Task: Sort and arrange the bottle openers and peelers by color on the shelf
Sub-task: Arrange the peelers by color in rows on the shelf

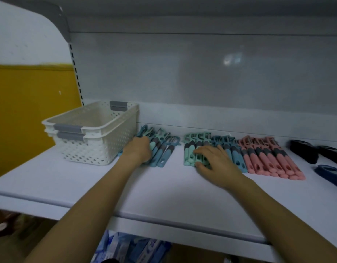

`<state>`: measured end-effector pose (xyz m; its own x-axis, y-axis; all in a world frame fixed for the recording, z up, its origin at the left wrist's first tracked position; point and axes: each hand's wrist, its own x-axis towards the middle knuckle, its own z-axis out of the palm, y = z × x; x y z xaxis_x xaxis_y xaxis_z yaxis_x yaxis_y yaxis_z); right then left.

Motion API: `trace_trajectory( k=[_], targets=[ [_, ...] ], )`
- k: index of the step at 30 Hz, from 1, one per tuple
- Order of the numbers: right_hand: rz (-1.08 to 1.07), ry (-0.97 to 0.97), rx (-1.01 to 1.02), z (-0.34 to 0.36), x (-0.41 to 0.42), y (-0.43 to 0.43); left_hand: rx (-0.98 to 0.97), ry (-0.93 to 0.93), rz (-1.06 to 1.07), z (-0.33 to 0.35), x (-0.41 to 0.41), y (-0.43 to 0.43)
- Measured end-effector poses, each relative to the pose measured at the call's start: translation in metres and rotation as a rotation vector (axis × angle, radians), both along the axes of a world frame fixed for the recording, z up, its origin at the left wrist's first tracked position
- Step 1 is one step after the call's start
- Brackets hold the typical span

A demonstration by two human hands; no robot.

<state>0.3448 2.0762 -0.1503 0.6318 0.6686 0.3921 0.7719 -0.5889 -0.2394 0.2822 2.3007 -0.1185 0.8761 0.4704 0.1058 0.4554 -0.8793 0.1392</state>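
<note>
1. The white shelf (164, 188) is the biggest thing. It carries everything else.
2. Two white baskets (99, 143) with holes sit one inside the other at the left end of the shelf. They are the marker for all the other places.
3. A neat row of pink peelers (268, 162) lies well to the right of the baskets, with the handles pointing to the front.
4. A mixed pile (162, 150) of blue and green peelers lies just to the right of the baskets.
5. A row of blue peelers (237, 156) lies further right from the baskets and touches the pink row.
6. A row of green peelers (189, 154) lies between the mixed pile and the blue row, a gap away from the pile.
7. The right hand (219, 165) lies flat with its fingers spread wide on the green and blue handles.
8. The left hand (139, 150) is right beside the baskets and rests against the mixed pile. Its fingers bend down onto the handles, but I cannot tell if it grips them.
9. Some dark things (304, 150) lie farthest from the baskets, past the pink row. They are too blurry to name.
</note>
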Motion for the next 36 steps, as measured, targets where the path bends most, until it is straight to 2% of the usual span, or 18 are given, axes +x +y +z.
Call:
trace_trajectory(
  k=[5, 8, 12, 16, 18, 22, 28, 32, 36],
  targets=[
    [-0.019, 0.028, 0.021, 0.0, 0.001, -0.003, -0.029, 0.039, -0.015, 0.0, 0.005, -0.002],
    [-0.017, 0.047, 0.047, 0.0, 0.002, -0.003, -0.076, -0.013, 0.007, -0.001, 0.007, -0.003],
    [-0.043, 0.062, 0.101, 0.002, 0.002, -0.005, -0.041, -0.259, 0.011, -0.005, 0.007, -0.015],
    [-0.113, 0.062, 0.14, 0.002, 0.007, -0.007, 0.04, -0.561, -0.13, -0.007, 0.015, -0.046],
    [-0.128, 0.061, 0.153, 0.001, 0.01, -0.008, 0.053, -0.621, -0.23, -0.008, 0.022, -0.066],
    [-0.164, 0.055, 0.137, -0.001, 0.016, -0.01, 0.038, -0.55, -0.382, -0.013, 0.033, -0.092],
    [-0.149, 0.078, 0.125, 0.0, 0.015, -0.01, -0.154, -0.504, -0.606, -0.036, 0.032, -0.082],
    [-0.117, 0.117, 0.06, -0.003, 0.015, -0.008, -0.337, -0.41, -0.576, -0.039, 0.027, -0.072],
    [-0.117, 0.118, 0.057, -0.004, 0.015, -0.007, -0.367, -0.342, -0.528, -0.042, 0.028, -0.07]
  ],
)
